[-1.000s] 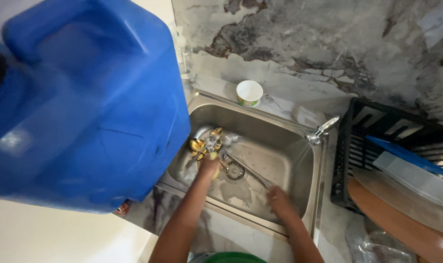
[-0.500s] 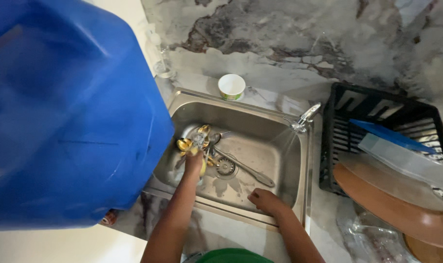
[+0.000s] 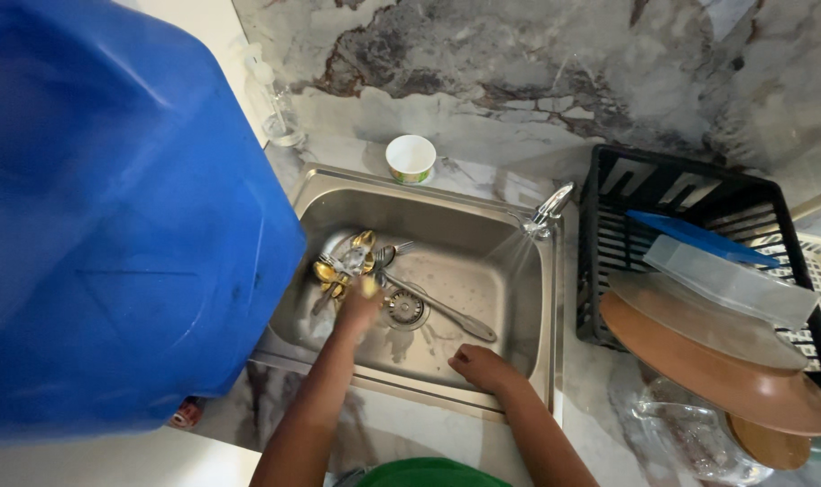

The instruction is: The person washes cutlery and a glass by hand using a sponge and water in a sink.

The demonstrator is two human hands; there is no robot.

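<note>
Since a moment ago, both hands barely shifted: left hand (image 3: pixel 358 309), its grip blurred beyond telling, stays over gold and silver spoons (image 3: pixel 343 264) piled in the stainless steel sink (image 3: pixel 447 215); right hand (image 3: pixel 478 364) rests curled, empty, near the front rim.

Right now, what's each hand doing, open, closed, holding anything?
Left hand: in the sink at the pile of spoons; grip too blurred to tell.
Right hand: curled closed, in the sink, nothing visible in it.

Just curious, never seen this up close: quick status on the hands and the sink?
Left hand on the cutlery pile; grip unclear. Right hand curled, empty, on the sink floor. Tap spraying. Blue jug blocks the left.
</note>
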